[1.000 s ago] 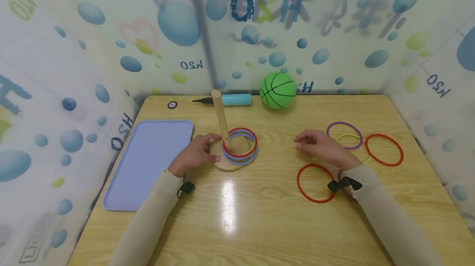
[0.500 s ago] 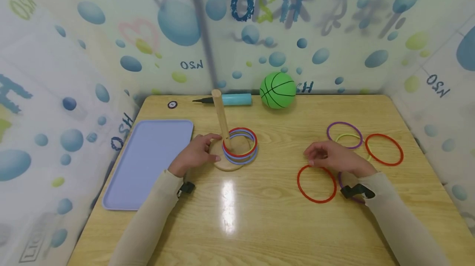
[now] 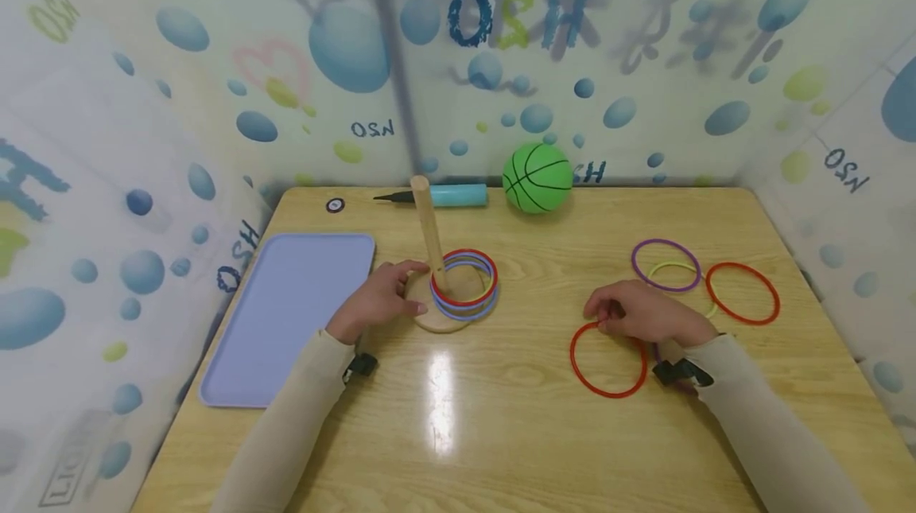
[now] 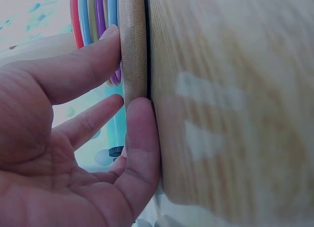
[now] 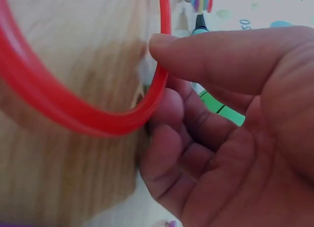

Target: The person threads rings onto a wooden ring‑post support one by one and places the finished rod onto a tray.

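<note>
My left hand (image 3: 379,300) grips the left rim of the round wooden base (image 4: 133,50), thumb and fingers spread along it. An upright wooden peg (image 3: 427,231) rises from this base. Several stacked rings, a red ring (image 3: 495,278) on top, surround the peg; blue, yellow and purple edges show in the left wrist view. At right, my right hand (image 3: 647,311) pinches the far edge of another red ring (image 5: 98,121) between thumb and fingers. In the right wrist view that ring is tilted off the wood; its near part looks close to the tabletop in the head view.
A purple ring (image 3: 665,241), a yellow ring (image 3: 673,264) and a red ring (image 3: 744,320) lie beyond my right hand. Left of the base is a lilac tray (image 3: 286,314). A green ball (image 3: 537,178) and a blue pump (image 3: 458,196) sit at the table's back edge.
My right hand has moved right and toward me, down to the red ring, and now pinches it. That ring has shifted slightly. My left hand stays at the base.
</note>
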Action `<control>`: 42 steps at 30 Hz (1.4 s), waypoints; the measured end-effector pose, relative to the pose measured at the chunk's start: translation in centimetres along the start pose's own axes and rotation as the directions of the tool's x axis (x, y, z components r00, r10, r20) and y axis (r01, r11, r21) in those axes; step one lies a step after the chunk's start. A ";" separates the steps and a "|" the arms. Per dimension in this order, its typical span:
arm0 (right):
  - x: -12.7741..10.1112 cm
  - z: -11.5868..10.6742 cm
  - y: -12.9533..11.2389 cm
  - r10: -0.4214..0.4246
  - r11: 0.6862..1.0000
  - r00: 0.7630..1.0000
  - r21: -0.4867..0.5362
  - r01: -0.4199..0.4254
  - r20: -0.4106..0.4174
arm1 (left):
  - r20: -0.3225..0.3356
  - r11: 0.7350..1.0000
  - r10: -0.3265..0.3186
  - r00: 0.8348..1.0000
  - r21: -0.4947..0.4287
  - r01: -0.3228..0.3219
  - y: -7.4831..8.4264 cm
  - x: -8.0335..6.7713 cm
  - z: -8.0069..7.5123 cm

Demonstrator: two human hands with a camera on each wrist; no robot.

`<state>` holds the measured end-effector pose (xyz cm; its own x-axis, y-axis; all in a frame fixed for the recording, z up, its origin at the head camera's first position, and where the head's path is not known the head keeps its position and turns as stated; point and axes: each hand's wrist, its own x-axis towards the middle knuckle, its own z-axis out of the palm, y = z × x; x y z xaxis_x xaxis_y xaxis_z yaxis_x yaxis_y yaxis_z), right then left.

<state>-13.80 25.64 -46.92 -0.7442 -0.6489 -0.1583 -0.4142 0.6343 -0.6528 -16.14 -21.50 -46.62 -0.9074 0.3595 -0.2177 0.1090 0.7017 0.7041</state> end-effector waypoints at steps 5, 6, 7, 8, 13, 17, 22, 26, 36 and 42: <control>0.3 -0.7 0.1 -0.008 0.998 1.000 0.064 0.006 0.020 | 0.002 1.000 0.010 1.000 0.006 -0.010 0.0 -0.1 0.0; 0.4 -0.8 0.1 -0.007 0.997 1.000 0.079 0.005 0.021 | 0.003 1.000 0.011 1.000 0.001 -0.011 0.0 -0.1 0.0; 0.5 -1.0 0.0 -0.007 0.995 1.000 0.095 0.005 0.019 | 0.004 1.000 0.010 1.000 0.000 -0.010 0.0 -0.1 0.0; 0.6 -1.1 0.0 -0.011 0.995 1.000 0.104 0.009 0.017 | 0.005 1.000 0.010 1.000 -0.002 -0.010 0.0 0.0 0.0; 1.0 -1.9 -0.7 -0.012 0.987 1.000 0.158 0.010 0.012 | 0.011 1.000 0.001 1.000 -0.012 -0.001 0.0 0.1 -0.1; 1.3 -2.5 -1.2 0.005 0.969 0.999 0.248 -0.014 0.037 | 0.020 1.000 -0.013 1.000 -0.024 0.013 0.0 0.1 -0.1; 1.8 -3.2 -2.4 0.051 0.939 0.996 0.337 -0.072 0.071 | 0.016 1.000 -0.003 1.000 -0.022 0.004 0.0 0.1 -0.2; 2.3 -3.7 -3.5 0.072 0.926 0.996 0.368 -0.088 0.058 | 0.015 1.000 0.003 1.000 -0.021 -0.002 -0.1 0.2 -0.2; 3.1 -4.7 -7.3 0.001 0.884 1.000 0.467 0.008 -0.019 | 0.007 1.000 0.010 1.000 -0.005 -0.010 0.1 0.0 -0.3; 3.6 -5.1 -9.8 -0.028 0.842 0.996 0.535 0.072 -0.090 | 0.008 1.000 0.010 1.000 -0.024 -0.010 0.1 0.0 -0.2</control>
<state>-15.14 19.26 -37.33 -0.7765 -0.6259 -0.0727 -0.1218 0.2624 -0.9572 -16.18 -21.58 -46.42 -0.9029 0.3716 -0.2159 0.1082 0.6827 0.7226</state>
